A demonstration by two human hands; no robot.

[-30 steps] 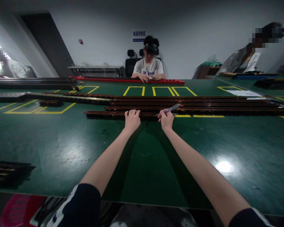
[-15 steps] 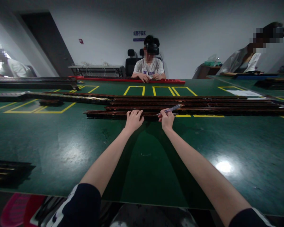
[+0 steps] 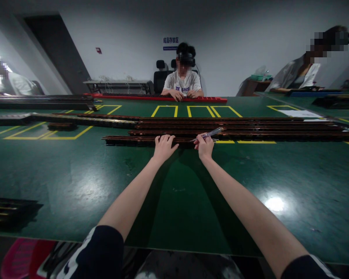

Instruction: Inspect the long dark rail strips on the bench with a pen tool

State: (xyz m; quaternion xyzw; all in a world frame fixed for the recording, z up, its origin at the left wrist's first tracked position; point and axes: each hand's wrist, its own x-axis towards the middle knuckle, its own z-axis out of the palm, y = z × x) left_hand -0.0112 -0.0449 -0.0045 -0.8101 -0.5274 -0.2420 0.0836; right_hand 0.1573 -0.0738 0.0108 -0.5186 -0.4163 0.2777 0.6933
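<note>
- At the near edge of the green table point(image 3: 99, 217), over to the left, lies a small stack of dark slats point(image 3: 11, 213).
- The left hand point(image 3: 163, 148) is spread wide, thumb well out, its fingers over the nearest dark strip point(image 3: 128, 140), which lies crosswise in front of the person.
- The right hand point(image 3: 204, 147) closes around a slim tool point(image 3: 212, 133) with a clear handle, held at a slant; its tip looks to be at the strip, though it's too fine to be sure of contact.
- Just beyond that strip lies a bundle of long strips point(image 3: 250, 130).
- Across the table a co-worker point(image 3: 183, 83) sits at a red rack point(image 3: 215, 100).
</note>
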